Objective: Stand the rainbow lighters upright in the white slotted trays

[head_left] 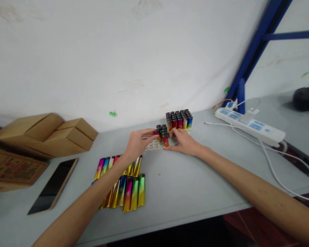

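My left hand (137, 142) pinches a red lighter (157, 132) over a pale tray with round holes (153, 144). Several black-topped lighters (165, 139) stand upright at the tray's right end. My right hand (184, 141) is curled against that end, its thumb low by the tray and its fingertips beside the standing lighters; which of the two it grips is partly hidden. Behind it, a full block of upright lighters (179, 120) stands near the wall. Two rows of shiny multicoloured lighters (134, 193) lie flat on the table, partly covered by my left forearm.
Cardboard boxes (45, 135) and a phone (54, 185) lie at the left. A white power strip (249, 125) with a trailing white cable (265, 154) is at the right, by a blue metal frame (247, 58). The white wall (118, 61) bounds the back.
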Action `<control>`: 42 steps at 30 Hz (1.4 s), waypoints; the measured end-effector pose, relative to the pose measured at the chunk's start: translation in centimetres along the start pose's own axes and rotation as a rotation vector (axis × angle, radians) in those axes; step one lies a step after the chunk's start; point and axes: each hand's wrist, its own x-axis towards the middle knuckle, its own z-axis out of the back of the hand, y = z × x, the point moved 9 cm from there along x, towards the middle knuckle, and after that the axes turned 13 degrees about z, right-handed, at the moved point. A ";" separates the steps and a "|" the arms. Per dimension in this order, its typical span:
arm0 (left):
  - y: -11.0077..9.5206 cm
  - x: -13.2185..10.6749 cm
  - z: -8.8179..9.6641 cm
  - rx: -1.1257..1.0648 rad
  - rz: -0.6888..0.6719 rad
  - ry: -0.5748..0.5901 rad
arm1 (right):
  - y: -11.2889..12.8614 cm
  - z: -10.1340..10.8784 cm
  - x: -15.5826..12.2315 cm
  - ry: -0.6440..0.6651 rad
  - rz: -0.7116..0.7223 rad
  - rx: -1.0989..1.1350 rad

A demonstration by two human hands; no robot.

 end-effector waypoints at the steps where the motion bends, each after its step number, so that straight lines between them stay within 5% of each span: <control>1: 0.0 0.1 -0.1 -0.004 0.005 0.013 | 0.0 0.0 0.0 0.000 0.000 0.000; 12: -0.6 0.6 -0.7 0.043 0.014 0.118 | -0.2 -0.1 0.0 -0.014 0.011 0.010; 24: 0.5 0.8 -1.2 0.039 0.071 0.082 | -0.2 -0.2 -0.2 -0.003 -0.002 0.020; 29: -0.2 -1.4 1.5 0.148 0.018 0.027 | -0.1 -0.1 -0.2 -0.004 -0.011 0.019; 33: 0.0 -4.8 4.0 0.538 -0.008 -0.041 | -0.2 -0.2 -0.2 0.004 -0.018 0.026; 38: 1.5 -8.2 3.8 0.844 0.042 -0.041 | -0.2 -0.2 -0.2 0.005 -0.029 0.024; 42: 2.7 -8.5 2.7 0.920 0.082 -0.053 | -0.2 -0.2 -0.2 0.000 -0.021 0.032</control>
